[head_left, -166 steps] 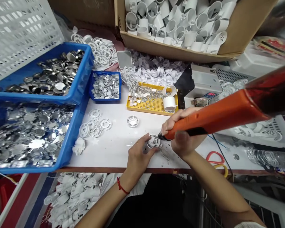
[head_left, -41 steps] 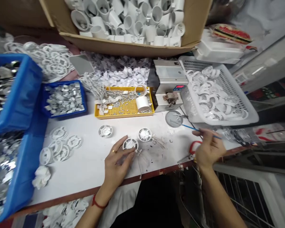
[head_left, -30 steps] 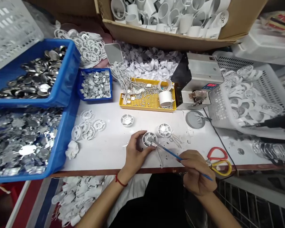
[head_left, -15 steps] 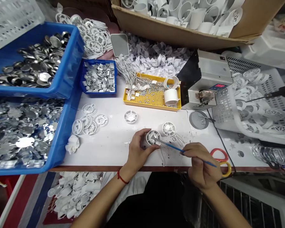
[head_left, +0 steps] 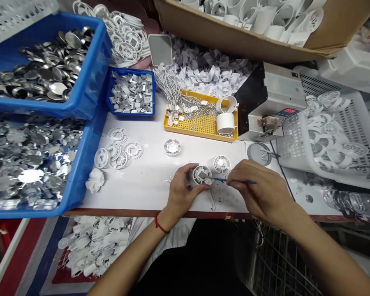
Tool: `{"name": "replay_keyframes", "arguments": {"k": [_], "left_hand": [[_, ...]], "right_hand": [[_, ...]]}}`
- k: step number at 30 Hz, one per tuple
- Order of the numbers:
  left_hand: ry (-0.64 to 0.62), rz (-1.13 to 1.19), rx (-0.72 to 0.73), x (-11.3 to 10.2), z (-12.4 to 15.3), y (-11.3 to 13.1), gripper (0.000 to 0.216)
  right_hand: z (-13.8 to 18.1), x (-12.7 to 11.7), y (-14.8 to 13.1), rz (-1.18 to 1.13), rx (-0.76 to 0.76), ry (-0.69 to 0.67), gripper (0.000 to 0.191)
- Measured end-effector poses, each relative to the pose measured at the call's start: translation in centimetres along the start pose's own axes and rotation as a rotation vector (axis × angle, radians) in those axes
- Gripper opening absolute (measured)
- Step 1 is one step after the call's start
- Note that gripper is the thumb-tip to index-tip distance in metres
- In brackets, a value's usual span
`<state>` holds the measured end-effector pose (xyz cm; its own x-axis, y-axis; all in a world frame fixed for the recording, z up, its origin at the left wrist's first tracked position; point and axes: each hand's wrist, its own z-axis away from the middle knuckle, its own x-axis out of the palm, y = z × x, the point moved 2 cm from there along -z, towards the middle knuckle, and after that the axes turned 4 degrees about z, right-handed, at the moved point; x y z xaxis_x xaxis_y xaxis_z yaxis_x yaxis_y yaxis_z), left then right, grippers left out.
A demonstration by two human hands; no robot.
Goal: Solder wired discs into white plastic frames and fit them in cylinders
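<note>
My left hand (head_left: 182, 190) is curled around the side of a round white plastic part (head_left: 196, 176), thumb and forefinger on its rim, on the white tabletop. In my right hand (head_left: 262, 191) is a thin blue-handled tool (head_left: 219, 179), gripped between thumb and fingers. Its greyish tip reaches into the middle of the round part; what it touches there is too small to tell. A thin white wire trails below the part. Just beyond it lies a second round white part (head_left: 222, 164), partly beside my right fingers. Another white ring part (head_left: 172, 147) rests farther left.
Several flat white rings (head_left: 118, 159) lie at left near blue bins (head_left: 94, 78) of metal pieces. A yellow tray (head_left: 200, 132) holds wires and small parts. Beside it stand a metal machine (head_left: 283, 88), a round grey dish (head_left: 259, 154) and a white basket (head_left: 296, 144).
My right hand has moved closer to the round part and holds the blue tool nearer its tip, more level. The red and yellow scissors handles are now hidden. The camera view has shifted slightly.
</note>
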<state>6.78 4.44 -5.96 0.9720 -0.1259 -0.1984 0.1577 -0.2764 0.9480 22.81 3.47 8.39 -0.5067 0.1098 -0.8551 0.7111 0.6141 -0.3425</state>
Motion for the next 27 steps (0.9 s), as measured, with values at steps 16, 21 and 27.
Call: {"name": "replay_keyframes", "arguments": {"k": [16, 21, 27], "left_hand": [[0.006, -0.027, 0.060, 0.0, 0.0, 0.1, 0.053], [0.015, -0.034, 0.067, 0.1, 0.1, 0.1, 0.051], [0.019, -0.053, 0.092, 0.1, 0.1, 0.3, 0.048]], "right_hand": [[-2.1, 0.2, 0.1, 0.050, 0.034, 0.032, 0.017], [-1.9, 0.9, -0.5, 0.070, 0.051, 0.086, 0.017], [0.4, 0.9, -1.0, 0.011, 0.052, 0.128, 0.012]]}}
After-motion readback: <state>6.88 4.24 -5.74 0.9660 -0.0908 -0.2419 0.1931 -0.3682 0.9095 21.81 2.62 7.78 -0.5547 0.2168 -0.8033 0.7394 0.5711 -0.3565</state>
